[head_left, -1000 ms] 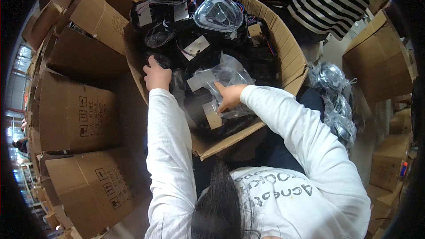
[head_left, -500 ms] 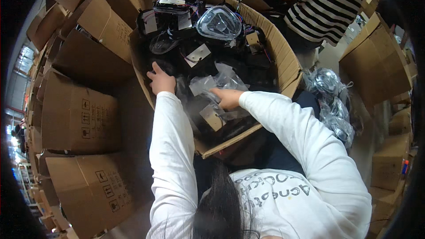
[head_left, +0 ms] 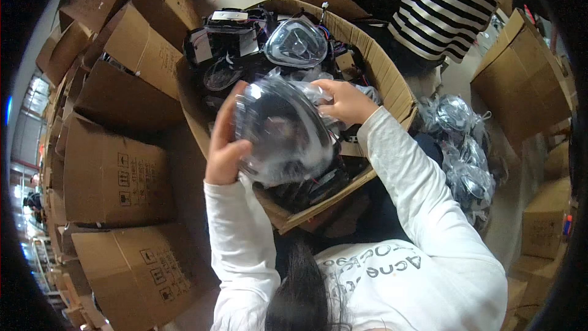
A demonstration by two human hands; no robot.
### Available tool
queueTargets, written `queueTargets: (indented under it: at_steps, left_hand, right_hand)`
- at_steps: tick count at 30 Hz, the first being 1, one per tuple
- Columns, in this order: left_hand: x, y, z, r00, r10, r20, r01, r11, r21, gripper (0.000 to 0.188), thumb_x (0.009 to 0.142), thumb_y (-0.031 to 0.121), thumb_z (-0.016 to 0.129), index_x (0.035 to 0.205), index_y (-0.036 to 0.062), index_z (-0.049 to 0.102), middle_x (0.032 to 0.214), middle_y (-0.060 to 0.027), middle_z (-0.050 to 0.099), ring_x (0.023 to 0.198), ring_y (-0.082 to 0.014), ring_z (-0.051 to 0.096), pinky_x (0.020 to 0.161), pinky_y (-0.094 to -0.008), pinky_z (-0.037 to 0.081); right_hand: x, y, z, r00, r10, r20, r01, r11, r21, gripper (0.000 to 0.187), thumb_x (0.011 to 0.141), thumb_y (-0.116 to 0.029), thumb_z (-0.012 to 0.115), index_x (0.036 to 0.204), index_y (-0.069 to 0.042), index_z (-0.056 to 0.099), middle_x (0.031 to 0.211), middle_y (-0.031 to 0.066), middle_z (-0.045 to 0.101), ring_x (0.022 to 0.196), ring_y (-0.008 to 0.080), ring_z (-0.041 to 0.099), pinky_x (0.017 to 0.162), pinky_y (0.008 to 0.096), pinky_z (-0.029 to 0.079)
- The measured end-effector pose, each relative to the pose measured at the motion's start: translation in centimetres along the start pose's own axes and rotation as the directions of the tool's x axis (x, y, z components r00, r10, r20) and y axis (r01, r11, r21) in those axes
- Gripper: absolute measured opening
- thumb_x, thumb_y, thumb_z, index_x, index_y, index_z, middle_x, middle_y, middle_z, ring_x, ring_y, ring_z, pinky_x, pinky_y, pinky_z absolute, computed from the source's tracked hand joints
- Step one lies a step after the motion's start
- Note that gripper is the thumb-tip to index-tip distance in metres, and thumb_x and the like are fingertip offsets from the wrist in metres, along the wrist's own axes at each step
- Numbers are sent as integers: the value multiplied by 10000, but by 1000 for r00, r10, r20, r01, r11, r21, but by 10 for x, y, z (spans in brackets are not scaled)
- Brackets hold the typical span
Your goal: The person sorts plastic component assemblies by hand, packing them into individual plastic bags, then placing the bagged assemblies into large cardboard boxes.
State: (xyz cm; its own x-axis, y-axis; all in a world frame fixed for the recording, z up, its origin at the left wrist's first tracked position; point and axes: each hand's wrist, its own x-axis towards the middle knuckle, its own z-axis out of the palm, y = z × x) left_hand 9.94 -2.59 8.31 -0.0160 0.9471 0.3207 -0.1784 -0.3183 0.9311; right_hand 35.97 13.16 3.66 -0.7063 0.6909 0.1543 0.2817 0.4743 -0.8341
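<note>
Above the open cardboard box, my left hand (head_left: 226, 147) is wrapped round the side of a headlight (head_left: 283, 133) with a clear, rounded lens, blurred by motion. My right hand (head_left: 346, 102) pinches a crumpled clear plastic bag (head_left: 318, 93) at the headlight's far right edge. How far the bag covers the headlight I cannot tell. Behind it in the box, another headlight (head_left: 297, 43) lies lens up among black housings, wires and pale plates.
The cardboard box (head_left: 392, 76) stands in front of me. Bagged headlights (head_left: 468, 171) lie on the floor at right. Stacked cartons (head_left: 116, 171) line the left, with more cartons (head_left: 520, 79) at right. A person in a striped shirt (head_left: 444, 6) is at the far right.
Both hands have risen from inside the box. The left has brought the headlight up, lens showing, and the right has moved the plastic bag up beside it.
</note>
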Motion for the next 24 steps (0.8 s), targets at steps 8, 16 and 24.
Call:
queueTargets:
  at_steps: [8,16,24]
  left_hand:
    - [23,-29,29,960,-55,276,-31,953,300,769,765,159,730,1485,19,499,1506,-115,504,1420,-262,436,1200,-390,279]
    - [0,-89,-20,780,-577,243,603,796,-47,1221,749,525,820,1651,92,119,1612,-107,336,1438,-240,355,1186,-337,254]
    - [0,-71,3,812,-571,120,583,785,-209,1133,703,500,802,1590,-2,308,1511,-150,495,1350,-266,499,1126,-342,372]
  right_hand:
    - [9,3,-11,982,52,180,-131,878,461,535,891,-204,811,1329,38,622,1165,116,735,1046,158,682,891,283,522]
    - [19,10,-17,980,18,200,-145,752,643,468,927,-147,771,1320,57,621,1175,87,719,1014,120,666,910,268,523]
    - [19,18,-29,984,98,147,-172,717,675,315,988,-152,683,1250,22,689,1072,67,742,915,97,681,840,246,535]
